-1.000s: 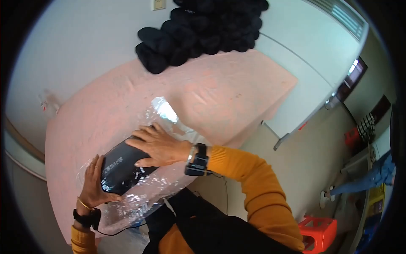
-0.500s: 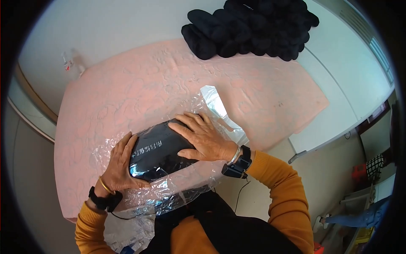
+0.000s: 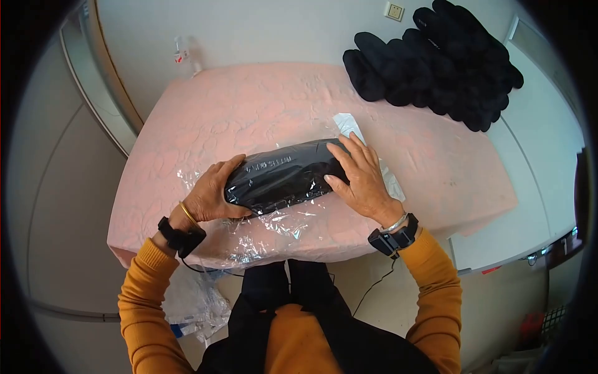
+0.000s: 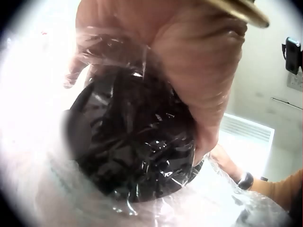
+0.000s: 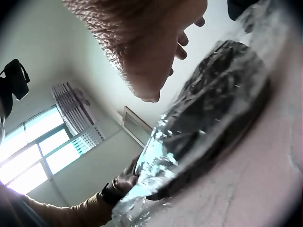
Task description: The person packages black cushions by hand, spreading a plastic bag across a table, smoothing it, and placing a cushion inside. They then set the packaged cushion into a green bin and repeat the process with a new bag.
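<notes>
A long black padded bundle (image 3: 283, 174) in a clear plastic bag lies across the near part of the table, with small white printed characters on its upper side. My left hand (image 3: 210, 192) grips its left end, thumb along the near side and fingers at the far side. In the left wrist view, the palm (image 4: 189, 61) is against the wrapped round end (image 4: 137, 137). At the other end, my right hand (image 3: 367, 181) has its fingers spread loosely over the bundle, thumb toward the near side. Loose clear film (image 3: 274, 234) spreads out in front.
A pink patterned cloth (image 3: 436, 181) covers the table. Black padded pieces (image 3: 448, 68) are heaped at the back right, near a wall socket (image 3: 394, 11). A small clear bottle (image 3: 180, 53) stands at the back left. Crumpled plastic (image 3: 193, 299) is below the table's front edge.
The head view has swung, so table and hands appear farther right. The bundle has turned to lie more level across the view. Both hands have stayed at its ends.
</notes>
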`<control>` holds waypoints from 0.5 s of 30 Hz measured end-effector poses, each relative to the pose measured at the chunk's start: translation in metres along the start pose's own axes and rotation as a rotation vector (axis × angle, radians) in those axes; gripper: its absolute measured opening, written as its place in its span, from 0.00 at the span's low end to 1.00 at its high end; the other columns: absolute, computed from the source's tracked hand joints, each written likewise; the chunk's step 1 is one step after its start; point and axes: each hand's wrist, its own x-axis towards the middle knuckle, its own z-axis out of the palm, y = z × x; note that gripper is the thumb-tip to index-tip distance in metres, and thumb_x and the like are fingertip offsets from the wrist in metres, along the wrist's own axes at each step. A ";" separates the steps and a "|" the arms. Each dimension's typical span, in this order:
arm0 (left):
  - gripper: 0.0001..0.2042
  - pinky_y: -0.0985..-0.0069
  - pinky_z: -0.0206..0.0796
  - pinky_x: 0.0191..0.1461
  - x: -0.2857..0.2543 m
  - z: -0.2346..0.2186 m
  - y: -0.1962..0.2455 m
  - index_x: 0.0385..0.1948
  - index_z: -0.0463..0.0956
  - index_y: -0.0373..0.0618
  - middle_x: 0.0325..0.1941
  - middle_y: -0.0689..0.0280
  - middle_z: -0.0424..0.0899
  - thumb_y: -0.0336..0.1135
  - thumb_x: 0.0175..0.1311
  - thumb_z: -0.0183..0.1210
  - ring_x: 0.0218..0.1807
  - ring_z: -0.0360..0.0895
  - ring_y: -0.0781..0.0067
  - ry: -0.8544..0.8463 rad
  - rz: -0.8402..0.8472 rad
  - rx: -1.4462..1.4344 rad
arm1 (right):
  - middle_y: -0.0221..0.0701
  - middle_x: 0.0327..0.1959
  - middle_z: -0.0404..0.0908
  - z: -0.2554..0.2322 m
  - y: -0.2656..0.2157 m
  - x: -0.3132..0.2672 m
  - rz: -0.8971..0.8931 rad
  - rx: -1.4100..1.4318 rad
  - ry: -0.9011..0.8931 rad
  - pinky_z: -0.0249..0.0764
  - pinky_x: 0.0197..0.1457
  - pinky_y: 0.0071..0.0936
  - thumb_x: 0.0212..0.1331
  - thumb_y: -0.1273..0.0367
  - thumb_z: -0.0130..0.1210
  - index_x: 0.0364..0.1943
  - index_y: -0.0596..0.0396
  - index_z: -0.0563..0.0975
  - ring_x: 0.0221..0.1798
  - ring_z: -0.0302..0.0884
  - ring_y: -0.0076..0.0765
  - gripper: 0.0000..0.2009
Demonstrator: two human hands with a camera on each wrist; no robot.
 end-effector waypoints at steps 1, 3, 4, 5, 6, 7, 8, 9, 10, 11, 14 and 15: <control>0.57 0.58 0.53 0.72 0.000 -0.002 -0.003 0.68 0.55 0.47 0.64 0.48 0.66 0.49 0.27 0.78 0.65 0.65 0.45 -0.022 0.069 0.046 | 0.44 0.66 0.61 -0.003 -0.003 0.003 -0.004 -0.002 -0.002 0.46 0.71 0.57 0.59 0.53 0.55 0.63 0.51 0.68 0.72 0.51 0.55 0.30; 0.57 0.53 0.50 0.71 0.000 -0.004 -0.005 0.69 0.54 0.48 0.65 0.47 0.63 0.47 0.27 0.78 0.66 0.62 0.42 -0.068 0.206 0.139 | 0.45 0.67 0.61 -0.011 -0.015 0.012 -0.090 -0.011 -0.062 0.47 0.71 0.57 0.59 0.51 0.54 0.63 0.50 0.67 0.72 0.51 0.56 0.30; 0.57 0.53 0.50 0.71 -0.001 -0.005 -0.003 0.69 0.54 0.48 0.65 0.47 0.63 0.47 0.27 0.78 0.66 0.62 0.42 -0.064 0.206 0.137 | 0.46 0.67 0.60 -0.012 -0.019 0.015 -0.134 -0.016 -0.091 0.47 0.71 0.58 0.59 0.50 0.54 0.64 0.50 0.67 0.72 0.52 0.56 0.31; 0.58 0.51 0.49 0.72 -0.001 -0.010 0.000 0.69 0.54 0.49 0.66 0.47 0.62 0.48 0.27 0.78 0.67 0.60 0.42 -0.073 0.214 0.228 | 0.46 0.67 0.60 -0.010 -0.019 0.017 -0.137 -0.019 -0.091 0.47 0.71 0.58 0.59 0.50 0.54 0.64 0.50 0.67 0.72 0.52 0.56 0.31; 0.58 0.50 0.47 0.72 -0.004 -0.012 0.006 0.69 0.53 0.49 0.67 0.46 0.60 0.50 0.27 0.78 0.69 0.58 0.42 -0.074 0.224 0.330 | 0.46 0.66 0.61 -0.003 -0.016 0.014 -0.150 -0.006 -0.127 0.48 0.70 0.58 0.59 0.49 0.54 0.64 0.50 0.67 0.71 0.52 0.56 0.32; 0.59 0.48 0.45 0.73 -0.003 -0.016 0.011 0.69 0.53 0.49 0.68 0.46 0.59 0.51 0.26 0.78 0.70 0.56 0.42 -0.083 0.230 0.427 | 0.47 0.66 0.61 0.003 -0.012 0.016 -0.156 0.013 -0.169 0.49 0.70 0.58 0.58 0.48 0.54 0.64 0.50 0.66 0.71 0.52 0.57 0.32; 0.59 0.48 0.45 0.73 -0.002 -0.017 0.015 0.69 0.53 0.49 0.68 0.46 0.59 0.51 0.26 0.78 0.70 0.56 0.42 -0.079 0.228 0.432 | 0.47 0.66 0.61 0.005 -0.012 0.019 -0.163 0.032 -0.213 0.50 0.69 0.58 0.58 0.47 0.54 0.64 0.50 0.66 0.71 0.52 0.57 0.33; 0.60 0.46 0.43 0.73 -0.001 -0.015 0.021 0.69 0.52 0.49 0.69 0.46 0.57 0.53 0.26 0.78 0.71 0.53 0.41 -0.065 0.236 0.459 | 0.47 0.66 0.61 0.006 -0.012 0.021 -0.168 0.035 -0.209 0.50 0.69 0.58 0.58 0.47 0.54 0.64 0.50 0.66 0.71 0.52 0.57 0.33; 0.60 0.45 0.41 0.73 0.001 -0.013 0.028 0.69 0.52 0.49 0.70 0.45 0.56 0.54 0.26 0.78 0.72 0.51 0.41 -0.051 0.243 0.486 | 0.47 0.65 0.62 0.005 -0.014 0.023 -0.140 0.088 -0.264 0.50 0.69 0.57 0.57 0.46 0.54 0.64 0.51 0.66 0.70 0.54 0.57 0.34; 0.61 0.43 0.39 0.74 0.003 -0.011 0.032 0.70 0.52 0.48 0.71 0.45 0.54 0.56 0.25 0.77 0.73 0.49 0.41 -0.034 0.251 0.513 | 0.46 0.64 0.63 0.005 -0.016 0.026 -0.113 0.140 -0.318 0.51 0.68 0.55 0.57 0.46 0.55 0.63 0.52 0.66 0.69 0.55 0.56 0.35; 0.62 0.43 0.37 0.74 0.013 0.002 0.036 0.70 0.51 0.47 0.71 0.45 0.53 0.57 0.25 0.77 0.74 0.48 0.40 -0.048 0.294 0.481 | 0.46 0.63 0.64 0.006 -0.017 0.026 -0.119 0.125 -0.349 0.51 0.68 0.53 0.56 0.44 0.55 0.64 0.52 0.66 0.68 0.57 0.56 0.36; 0.62 0.42 0.37 0.74 0.017 0.006 0.035 0.70 0.50 0.47 0.72 0.44 0.53 0.58 0.25 0.77 0.74 0.48 0.39 -0.062 0.323 0.461 | 0.46 0.63 0.64 0.006 -0.017 0.023 -0.142 0.065 -0.325 0.51 0.69 0.52 0.55 0.44 0.55 0.65 0.50 0.65 0.68 0.57 0.56 0.37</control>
